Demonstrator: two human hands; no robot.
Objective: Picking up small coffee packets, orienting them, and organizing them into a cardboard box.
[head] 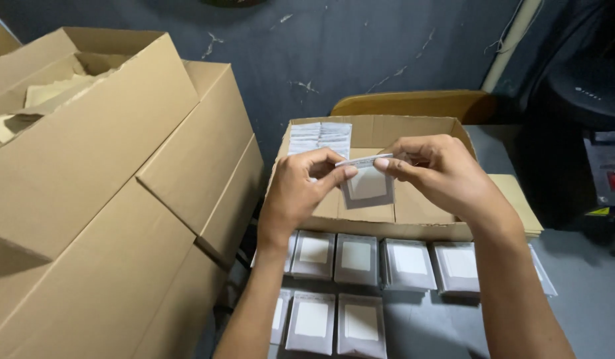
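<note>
Grey pouch [367,186] pinched at its top edge between left hand [301,193] and right hand [440,174], contents unclear.

Dim indoor light, soft shadows, slight blur, dark right corner, no glare

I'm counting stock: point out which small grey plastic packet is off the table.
The small grey plastic packet pinched between left hand and right hand; all others lie flat.

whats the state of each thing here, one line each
pouch: held up by its top edge between both hands
left hand: fingers pinching the pouch
right hand: fingers pinching the pouch
small box: open, stack of pouches in its back left corner
table pouches: lying flat in rows
big box: flaps open
</note>
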